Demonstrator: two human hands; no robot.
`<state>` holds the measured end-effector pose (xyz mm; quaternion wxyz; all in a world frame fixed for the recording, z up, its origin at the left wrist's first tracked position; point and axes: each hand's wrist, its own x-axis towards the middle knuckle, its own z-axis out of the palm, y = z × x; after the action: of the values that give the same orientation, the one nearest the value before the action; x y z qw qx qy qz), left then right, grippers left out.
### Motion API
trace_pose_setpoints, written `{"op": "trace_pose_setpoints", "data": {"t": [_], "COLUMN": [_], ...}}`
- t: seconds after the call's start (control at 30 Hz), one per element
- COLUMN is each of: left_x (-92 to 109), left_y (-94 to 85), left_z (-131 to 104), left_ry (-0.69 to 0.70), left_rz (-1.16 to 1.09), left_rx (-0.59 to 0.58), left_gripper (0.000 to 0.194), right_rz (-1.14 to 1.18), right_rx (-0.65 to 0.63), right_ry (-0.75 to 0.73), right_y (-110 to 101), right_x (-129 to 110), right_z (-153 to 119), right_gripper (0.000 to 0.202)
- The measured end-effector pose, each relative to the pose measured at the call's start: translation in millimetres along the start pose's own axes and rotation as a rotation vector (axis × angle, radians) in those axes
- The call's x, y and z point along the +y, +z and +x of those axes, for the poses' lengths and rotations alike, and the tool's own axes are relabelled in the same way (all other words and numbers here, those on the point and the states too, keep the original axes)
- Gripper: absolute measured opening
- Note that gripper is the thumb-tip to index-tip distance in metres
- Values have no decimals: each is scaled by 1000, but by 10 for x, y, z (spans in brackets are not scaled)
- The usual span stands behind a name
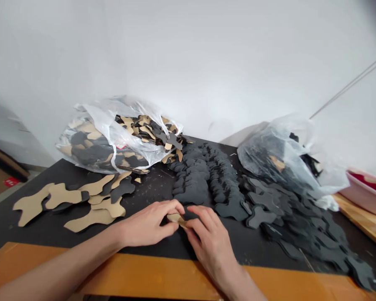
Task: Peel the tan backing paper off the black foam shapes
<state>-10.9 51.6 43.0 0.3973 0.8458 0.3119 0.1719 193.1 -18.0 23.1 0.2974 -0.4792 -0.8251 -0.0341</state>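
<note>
Between the fingers of both hands is a small piece with a tan face [176, 218], mostly covered by the fingers. My left hand [152, 221] pinches it from the left, thumb below and fingers above. From the right, my right hand [208, 232] has bent fingers on its other end. Tan and black wavy-edged flat cutouts [90, 219] lie loosely to the left of my left hand. Just beyond the hands stand overlapping rows of black cutouts [191, 182]. More black cutouts [310, 230] are heaped to the right of my right hand.
A clear plastic bag [103, 154] spilling tan and black cutouts lies at the back left. Another plastic bag [269, 146] sits at the back right, near a pink basin [363, 192] and a wooden board [363, 217]. An orange-brown strip [138, 274] runs along the dark table's [150, 188] front edge.
</note>
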Motion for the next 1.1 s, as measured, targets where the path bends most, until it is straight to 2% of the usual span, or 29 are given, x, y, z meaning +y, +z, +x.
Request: {"op": "trace_pose_setpoints", "data": {"t": [0.1,0.23,0.4,0.47,0.53,0.6,0.7,0.83,0.97,1.1], "left_x": [-20,-29,-37,-50,-62,-67,-62,-61,-88,-123], "left_y": [24,37,8,-3,-16,-30,-47,-40,-7,19], "left_z": [-28,-17,-23,-33,-43,-51,-53,-46,-38,-32], "left_ry": [14,55,63,53,53,73,126,186,215,241], "left_rz": [29,4,5,18,31,27,5,3,18,28], "left_rx": [5,-1,-41,-49,-65,-83,-103,-93,-84,-81], "left_gripper": [35,23,22,25,28,28,20,13,13,12], "right_rz": [147,264,451,468,365,193,41,1,6,41], "right_rx": [29,24,6,11,20,25,-27,-111,-106,-86], "right_ry": [54,89,214,254,294,308,224,70,-9,-20], "right_y": [-23,-154,-630,-801,-871,-826,-619,-350,-244,-217], "right_x": [-28,-128,-225,-164,-42,95,212,180,149,180], "right_z": [37,18,-135,-225,-317,-397,-468,-457,-420,-448], "right_gripper": [13,13,11,11,23,28,13,34,31,28]}}
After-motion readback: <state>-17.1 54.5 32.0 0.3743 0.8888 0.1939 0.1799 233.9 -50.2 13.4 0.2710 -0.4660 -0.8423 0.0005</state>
